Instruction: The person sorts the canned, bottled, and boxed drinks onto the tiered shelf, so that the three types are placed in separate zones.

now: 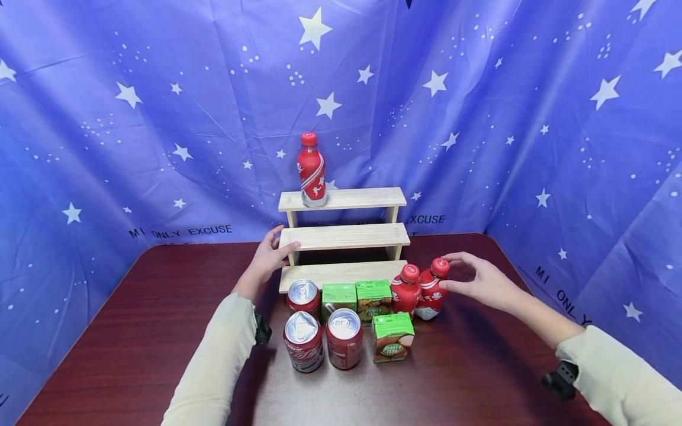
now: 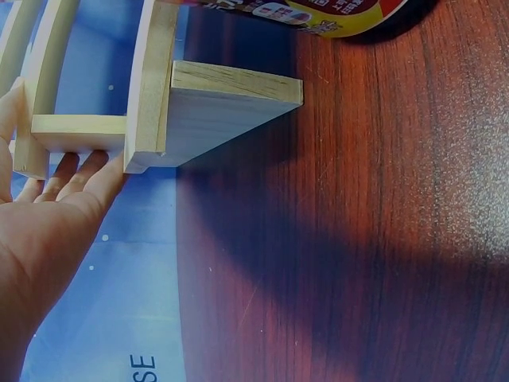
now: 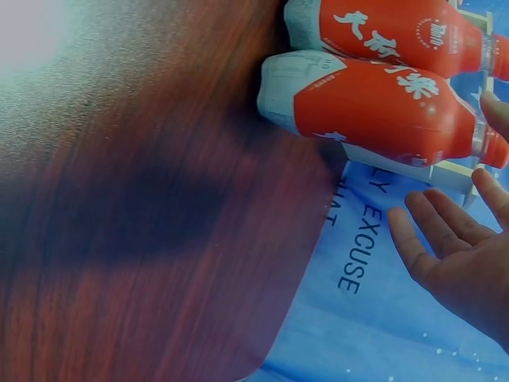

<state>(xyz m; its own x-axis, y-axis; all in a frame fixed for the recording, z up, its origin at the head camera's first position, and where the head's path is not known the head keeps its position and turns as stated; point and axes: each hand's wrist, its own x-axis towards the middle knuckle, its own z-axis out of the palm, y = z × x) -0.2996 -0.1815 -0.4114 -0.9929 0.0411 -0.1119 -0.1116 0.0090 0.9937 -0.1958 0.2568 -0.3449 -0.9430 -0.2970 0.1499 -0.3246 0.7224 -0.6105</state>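
Note:
A three-step wooden display rack (image 1: 346,236) stands at the table's back. My left hand (image 1: 270,254) holds the left end of its middle step, thumb on top and fingers (image 2: 94,179) against the side support. To the right of the rack are two red plastic drink bottles, standing side by side. Around the cap and neck of the outer bottle (image 1: 433,293), my right hand (image 1: 485,283) has its thumb and forefinger spread, the other fingers (image 3: 437,227) loosely extended. Whether they touch it, I cannot tell. The inner bottle (image 1: 406,293) stands close against it. Another red bottle (image 1: 312,171) stands on the top step.
In front of the rack are a soda can (image 1: 303,299) and two more cans, (image 1: 303,346) one of them at the front left. Three small green-topped cartons (image 1: 392,337) stand to their right. A blue star-printed curtain (image 1: 213,118) hangs behind the dark red wooden table (image 1: 138,331).

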